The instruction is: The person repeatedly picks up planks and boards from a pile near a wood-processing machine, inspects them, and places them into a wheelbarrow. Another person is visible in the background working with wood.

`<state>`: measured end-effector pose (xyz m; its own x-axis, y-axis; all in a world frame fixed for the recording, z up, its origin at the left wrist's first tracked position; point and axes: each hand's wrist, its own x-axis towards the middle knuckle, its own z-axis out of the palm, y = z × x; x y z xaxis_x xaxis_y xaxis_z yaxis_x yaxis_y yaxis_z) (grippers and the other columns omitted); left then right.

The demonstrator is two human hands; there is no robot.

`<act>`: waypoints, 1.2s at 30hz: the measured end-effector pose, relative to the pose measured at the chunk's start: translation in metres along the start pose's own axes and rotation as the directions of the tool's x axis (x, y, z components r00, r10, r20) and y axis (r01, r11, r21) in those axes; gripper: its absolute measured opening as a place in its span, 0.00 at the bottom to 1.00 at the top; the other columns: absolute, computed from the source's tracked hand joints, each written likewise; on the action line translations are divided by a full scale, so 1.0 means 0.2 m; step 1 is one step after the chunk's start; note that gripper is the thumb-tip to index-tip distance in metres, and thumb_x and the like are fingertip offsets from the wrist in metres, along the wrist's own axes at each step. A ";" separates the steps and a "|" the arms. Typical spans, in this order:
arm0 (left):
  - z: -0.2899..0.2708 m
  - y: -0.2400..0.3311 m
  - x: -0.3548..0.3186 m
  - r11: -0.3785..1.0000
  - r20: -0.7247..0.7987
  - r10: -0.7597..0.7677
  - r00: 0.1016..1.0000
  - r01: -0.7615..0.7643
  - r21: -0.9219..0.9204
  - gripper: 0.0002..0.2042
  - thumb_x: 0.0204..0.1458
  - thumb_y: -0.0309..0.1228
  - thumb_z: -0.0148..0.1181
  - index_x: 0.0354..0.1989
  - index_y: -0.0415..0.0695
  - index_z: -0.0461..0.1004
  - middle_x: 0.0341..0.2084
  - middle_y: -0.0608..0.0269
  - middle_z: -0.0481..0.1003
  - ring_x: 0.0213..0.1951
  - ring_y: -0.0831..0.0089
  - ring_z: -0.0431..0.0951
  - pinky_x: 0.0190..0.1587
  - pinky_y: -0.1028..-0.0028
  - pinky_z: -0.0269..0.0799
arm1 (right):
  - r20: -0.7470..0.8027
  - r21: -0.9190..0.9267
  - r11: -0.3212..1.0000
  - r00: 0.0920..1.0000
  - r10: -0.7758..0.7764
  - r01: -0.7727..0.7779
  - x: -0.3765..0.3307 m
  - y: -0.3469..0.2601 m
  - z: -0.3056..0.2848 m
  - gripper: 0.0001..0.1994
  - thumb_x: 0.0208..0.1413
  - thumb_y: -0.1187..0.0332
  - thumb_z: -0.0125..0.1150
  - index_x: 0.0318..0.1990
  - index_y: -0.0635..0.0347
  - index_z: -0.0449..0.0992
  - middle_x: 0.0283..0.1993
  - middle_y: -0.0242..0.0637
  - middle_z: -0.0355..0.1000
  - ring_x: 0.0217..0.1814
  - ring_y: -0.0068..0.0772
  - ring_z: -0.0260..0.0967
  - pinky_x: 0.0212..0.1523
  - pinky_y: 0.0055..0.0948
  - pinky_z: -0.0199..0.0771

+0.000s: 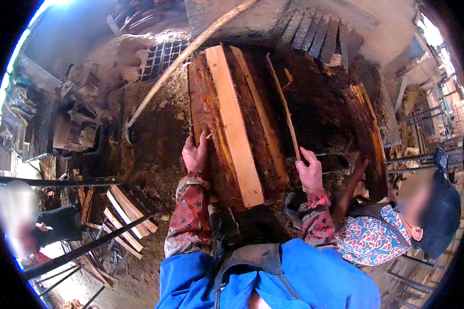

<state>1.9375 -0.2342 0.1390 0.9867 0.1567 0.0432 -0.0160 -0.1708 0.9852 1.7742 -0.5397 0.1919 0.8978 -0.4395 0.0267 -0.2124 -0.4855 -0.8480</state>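
Note:
In front of me lie several long wooden slabs side by side, with a pale sawn board (232, 118) on top and dark, bark-edged wood (203, 95) to its left. My left hand (195, 155) is closed on the left edge of this bark-edged wood, its fingertips partly hidden. To the right of the slabs, my right hand (310, 170) pinches the near end of a thin wooden stick (283, 100). The stick points away from me. Red patterned sleeve covers reach both my wrists.
A long-handled hook tool (183, 59) slants across the far left. At the right, a co-worker in a patterned top (374, 234) has a hand by another bark-edged slab (368, 134). Cut pieces (126, 216) rest on metal bars at left, near another person (54, 224).

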 end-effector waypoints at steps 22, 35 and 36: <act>-0.03 -0.06 0.01 0.984 -0.018 -0.104 0.994 0.106 0.143 0.27 0.58 0.52 0.56 0.43 0.34 0.76 0.34 0.44 0.80 0.39 0.55 0.81 0.42 0.64 0.73 | 0.171 -0.155 0.976 0.977 -0.128 0.155 0.43 -0.10 0.24 0.33 0.61 0.43 0.54 0.55 0.70 0.71 0.50 0.57 0.70 0.54 0.52 0.70 0.54 0.39 0.70; 0.00 -0.02 -0.04 0.985 -0.044 -0.128 0.991 0.132 0.115 0.44 0.36 0.59 0.73 0.54 0.34 0.70 0.44 0.47 0.78 0.49 0.55 0.79 0.53 0.62 0.72 | 0.264 -0.163 0.980 0.962 -0.068 0.114 0.51 -0.09 0.49 0.31 0.61 0.43 0.53 0.45 0.70 0.77 0.40 0.56 0.77 0.44 0.54 0.75 0.47 0.41 0.71; 0.00 -0.05 -0.06 0.978 -0.056 -0.146 0.988 0.153 0.142 0.44 0.36 0.58 0.73 0.55 0.33 0.70 0.45 0.47 0.78 0.49 0.56 0.78 0.54 0.63 0.72 | 0.257 -0.129 0.983 0.962 -0.098 0.134 0.50 -0.03 0.49 0.30 0.62 0.43 0.51 0.45 0.70 0.77 0.39 0.53 0.77 0.44 0.49 0.75 0.47 0.39 0.71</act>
<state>1.9261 -0.2335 0.1280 0.9679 0.2339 -0.0923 0.1581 -0.2808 0.9467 1.9042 -0.5061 0.1480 0.9831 -0.1812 -0.0272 -0.1378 -0.6332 -0.7616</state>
